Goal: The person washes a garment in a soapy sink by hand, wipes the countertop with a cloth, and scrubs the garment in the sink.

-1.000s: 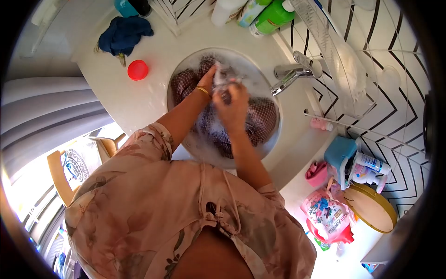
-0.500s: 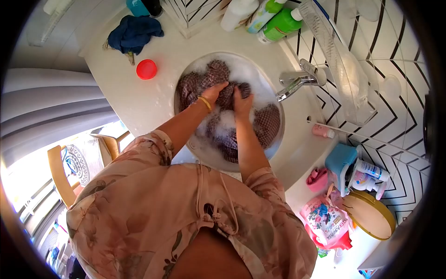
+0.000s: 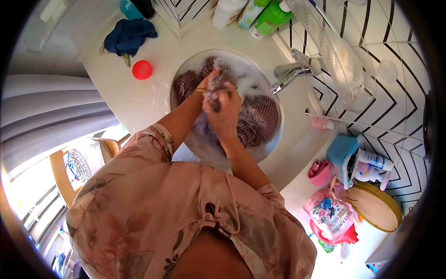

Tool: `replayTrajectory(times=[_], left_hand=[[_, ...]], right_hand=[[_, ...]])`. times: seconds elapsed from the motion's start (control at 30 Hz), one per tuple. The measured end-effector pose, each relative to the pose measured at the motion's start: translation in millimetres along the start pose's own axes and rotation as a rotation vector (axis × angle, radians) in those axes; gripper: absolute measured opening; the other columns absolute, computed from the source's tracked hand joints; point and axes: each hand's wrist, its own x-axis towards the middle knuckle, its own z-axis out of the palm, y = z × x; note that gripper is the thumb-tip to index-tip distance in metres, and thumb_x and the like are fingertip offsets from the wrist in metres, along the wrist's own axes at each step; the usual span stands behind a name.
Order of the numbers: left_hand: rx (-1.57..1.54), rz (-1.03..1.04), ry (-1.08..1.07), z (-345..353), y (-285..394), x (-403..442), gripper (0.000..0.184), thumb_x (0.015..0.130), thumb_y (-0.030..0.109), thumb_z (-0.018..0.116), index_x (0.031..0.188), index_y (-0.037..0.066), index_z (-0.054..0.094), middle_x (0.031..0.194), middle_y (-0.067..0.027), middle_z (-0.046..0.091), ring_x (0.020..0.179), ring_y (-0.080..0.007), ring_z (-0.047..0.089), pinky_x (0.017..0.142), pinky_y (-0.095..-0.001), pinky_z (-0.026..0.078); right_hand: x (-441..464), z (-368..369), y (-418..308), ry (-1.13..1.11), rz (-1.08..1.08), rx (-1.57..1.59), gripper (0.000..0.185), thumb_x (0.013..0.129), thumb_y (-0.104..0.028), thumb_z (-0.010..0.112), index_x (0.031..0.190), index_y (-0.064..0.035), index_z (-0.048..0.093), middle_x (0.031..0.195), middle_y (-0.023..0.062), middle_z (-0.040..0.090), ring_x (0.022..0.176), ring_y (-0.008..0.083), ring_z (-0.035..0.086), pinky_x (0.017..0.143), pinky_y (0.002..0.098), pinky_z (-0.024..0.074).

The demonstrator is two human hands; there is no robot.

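Observation:
A wet, dark checked cloth garment [image 3: 261, 118] lies bunched in the round sink [image 3: 280, 128], partly under soapy, foamy water. My right hand [image 3: 225, 111] is closed around a raised fold of it near the middle of the basin. Just beyond, my left hand [image 3: 207, 83], with a yellow bangle at the wrist, grips the same bunched fold; part of its fingers is hidden behind the cloth. The two hands are close together above the suds. More of the garment shows at the far left of the basin and near its right side.
A chrome faucet [image 3: 297, 74] reaches over the sink's right rim. On the counter are a red lid [image 3: 142, 69], a dark blue cloth [image 3: 130, 37] and a green bottle [image 3: 269, 21]. At right stand a blue container [image 3: 341, 151] and a pink detergent pack [image 3: 330, 211].
My right hand has moved left toward my left hand, lifting a fold of the garment between them. The view has shifted slightly.

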Motion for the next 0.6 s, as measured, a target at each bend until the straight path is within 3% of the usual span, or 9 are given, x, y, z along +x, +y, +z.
replayTrajectory(times=[0.07, 0.1, 0.17, 0.23, 0.33, 0.37, 0.47, 0.5, 0.6], left_hand=[[0.279, 0.22, 0.172, -11.0, -8.8, 4.6, 0.039, 0.085, 0.039, 0.052, 0.107, 0.007, 0.056, 0.101, -0.0091, 0.06, 0.091, -0.0219, 0.058, 0.073, -0.0389, 0.051], [0.428, 0.26, 0.179, -1.6, -15.5, -5.3, 0.037, 0.085, 0.036, 0.051, 0.108, 0.007, 0.055, 0.103, -0.0097, 0.059, 0.092, -0.0219, 0.058, 0.074, -0.0385, 0.051], [0.725, 0.344, 0.192, 13.1, -21.8, -21.5, 0.034, 0.085, 0.03, 0.049, 0.111, 0.008, 0.054, 0.107, -0.0108, 0.058, 0.096, -0.0218, 0.057, 0.077, -0.0377, 0.05], [0.439, 0.18, 0.37, -22.3, -14.3, -4.5, 0.034, 0.081, 0.025, 0.051, 0.108, 0.004, 0.056, 0.102, -0.0093, 0.061, 0.093, -0.0217, 0.058, 0.082, -0.0403, 0.048], [0.432, 0.216, 0.358, -17.2, -14.0, -10.1, 0.046, 0.08, 0.031, 0.056, 0.118, 0.005, 0.051, 0.121, -0.0123, 0.049, 0.108, -0.0239, 0.048, 0.092, -0.0406, 0.038], [0.425, 0.219, 0.291, -12.5, -15.4, -11.7, 0.053, 0.08, 0.035, 0.058, 0.123, 0.006, 0.047, 0.13, -0.0137, 0.043, 0.116, -0.0247, 0.044, 0.097, -0.0408, 0.033], [0.479, 0.298, 0.547, -22.8, -9.1, 10.4, 0.048, 0.081, 0.036, 0.057, 0.116, 0.003, 0.052, 0.116, -0.011, 0.055, 0.106, -0.0234, 0.052, 0.092, -0.0381, 0.039], [0.697, 0.287, 0.725, -16.2, -12.0, 10.9, 0.067, 0.077, 0.048, 0.06, 0.127, 0.006, 0.044, 0.133, -0.0122, 0.041, 0.122, -0.0245, 0.036, 0.101, -0.0387, 0.027], [0.825, 0.174, 0.807, 5.0, -16.3, 7.3, 0.081, 0.073, 0.056, 0.06, 0.135, 0.01, 0.034, 0.144, -0.012, 0.021, 0.132, -0.0265, 0.017, 0.106, -0.0419, 0.014]], right_hand=[[-0.6, -0.9, -11.9, -0.135, -0.119, -0.114, 0.032, 0.064, -0.029, 0.066, 0.084, -0.0044, 0.061, 0.094, 0.0179, 0.055, 0.087, 0.0369, 0.051, 0.078, 0.0495, 0.0404], [-3.5, 21.8, 16.4, 0.034, -0.227, -0.168, 0.032, 0.064, -0.031, 0.066, 0.081, -0.0039, 0.062, 0.092, 0.0178, 0.055, 0.085, 0.0356, 0.052, 0.076, 0.0463, 0.0429], [10.5, 30.8, 54.9, -0.059, 0.104, -0.142, 0.036, 0.068, -0.033, 0.063, 0.087, -0.0018, 0.063, 0.094, 0.0187, 0.056, 0.086, 0.0364, 0.053, 0.076, 0.0433, 0.0448], [26.4, 47.5, 106.1, 0.017, 0.559, -0.039, 0.043, 0.074, -0.036, 0.06, 0.095, 0.0018, 0.061, 0.099, 0.019, 0.057, 0.091, 0.0338, 0.054, 0.079, 0.0389, 0.0455], [39.1, 41.2, 136.0, 0.017, 1.306, 0.966, 0.057, 0.077, -0.04, 0.059, 0.11, 0.0047, 0.052, 0.108, 0.0201, 0.055, 0.098, 0.0332, 0.053, 0.084, 0.0399, 0.0435], [33.8, 46.2, 138.7, 0.01, 1.178, 0.761, 0.059, 0.077, -0.04, 0.059, 0.113, 0.0051, 0.049, 0.11, 0.0204, 0.054, 0.099, 0.0334, 0.053, 0.085, 0.0401, 0.0426], [-2.6, 65.0, 127.0, 0.0, 0.773, 0.182, 0.068, 0.077, -0.04, 0.059, 0.122, 0.0065, 0.038, 0.115, 0.0211, 0.051, 0.101, 0.0339, 0.053, 0.09, 0.0407, 0.04], [-4.9, 63.4, 113.4, -0.224, 0.839, -0.034, 0.069, 0.077, -0.044, 0.058, 0.124, 0.0025, 0.039, 0.118, 0.0193, 0.051, 0.101, 0.034, 0.053, 0.09, 0.0392, 0.0402], [7.0, 77.6, 140.7, -0.633, 0.739, -0.093, 0.066, 0.078, -0.042, 0.055, 0.127, -0.002, 0.037, 0.119, 0.0183, 0.05, 0.109, 0.0334, 0.047, 0.094, 0.038, 0.036]])
